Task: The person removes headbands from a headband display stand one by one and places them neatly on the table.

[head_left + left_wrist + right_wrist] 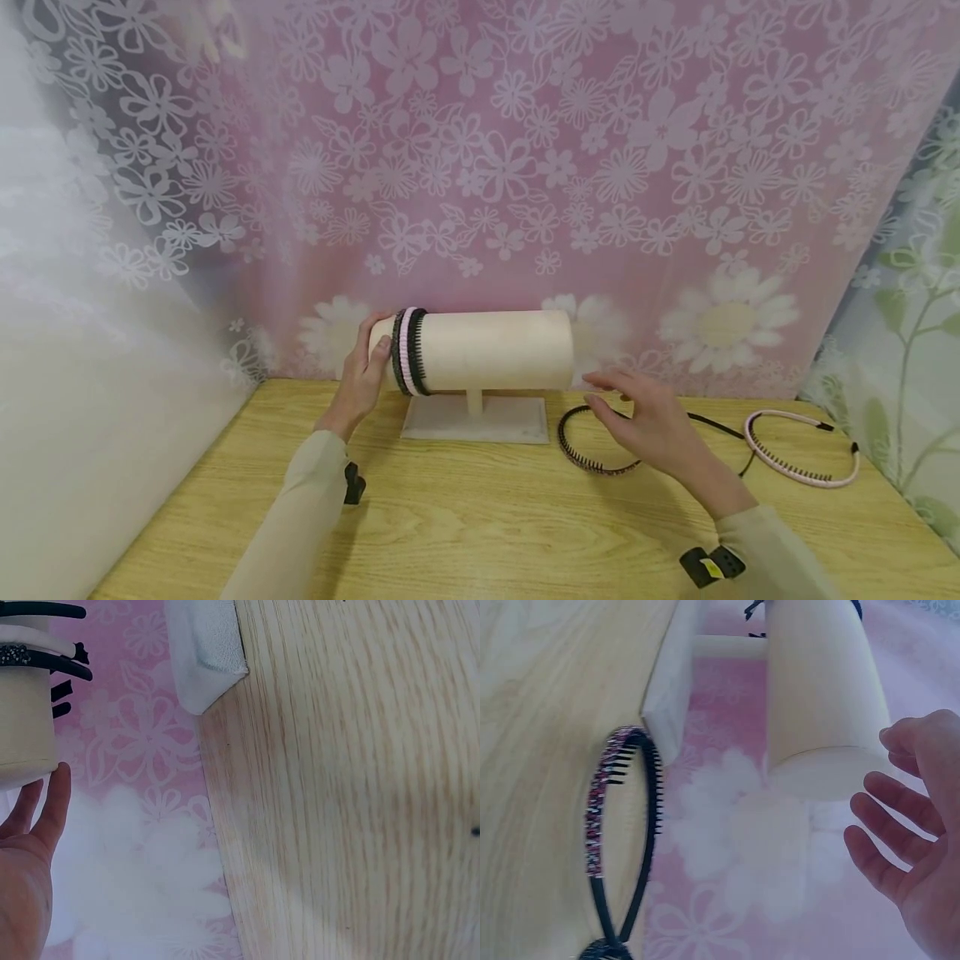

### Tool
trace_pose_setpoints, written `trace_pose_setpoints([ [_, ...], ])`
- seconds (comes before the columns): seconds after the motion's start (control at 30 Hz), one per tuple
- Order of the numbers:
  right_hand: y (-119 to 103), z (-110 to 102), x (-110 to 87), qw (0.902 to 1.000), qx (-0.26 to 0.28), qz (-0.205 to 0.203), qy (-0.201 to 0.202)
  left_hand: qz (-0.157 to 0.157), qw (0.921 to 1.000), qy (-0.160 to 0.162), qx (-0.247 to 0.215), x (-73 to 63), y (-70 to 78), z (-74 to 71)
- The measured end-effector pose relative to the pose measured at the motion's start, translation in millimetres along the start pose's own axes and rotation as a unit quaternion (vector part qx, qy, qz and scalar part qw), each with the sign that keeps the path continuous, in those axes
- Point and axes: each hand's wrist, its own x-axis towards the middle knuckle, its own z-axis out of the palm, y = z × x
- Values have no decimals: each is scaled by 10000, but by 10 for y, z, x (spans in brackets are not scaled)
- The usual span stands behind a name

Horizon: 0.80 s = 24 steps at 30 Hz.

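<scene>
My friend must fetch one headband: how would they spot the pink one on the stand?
On the yellowish wood-grain table, a cream horizontal cylinder is raised on a pale flat base. At the cylinder's left end, beside the person's left hand, narrow dark headbands closely flank a ribbed pale pink headband, the only light-coloured one on the cylinder.

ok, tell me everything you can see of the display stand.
The display stand is upright on the wood-grain table: a smooth-looking cream cylinder, horizontal, on a short post above a flat, pale rectangular base that looks fabric-covered. Dark and pink headbands circle the cylinder near its left end, where the left hand's grip holds it; the right end is bare.
</scene>
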Motion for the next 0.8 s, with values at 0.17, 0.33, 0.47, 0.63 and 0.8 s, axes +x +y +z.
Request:
trace_pose_setpoints([
  [0.17, -27, -26, 94, 9995, -195, -210, 121, 7, 10000, -42, -49, 9, 21, -2],
  [0.33, -64, -29, 184, 9995, -256, -181, 101, 17, 10000, -60, -61, 16, 20, -4],
  [0.47, -103, -17, 266, 9994, -223, -218, 160, 24, 10000, -61, -73, 9, 15, -3],
  [0.63, -150, 25, 419, 9988, -109, -420, 221, 102, 9999, -27, -92, 8, 1, 3],
  [0.8, -208, 103, 618, 9973, 71, -710, 144, 137, 9999, -1, -99, 4, -5, 0],
])
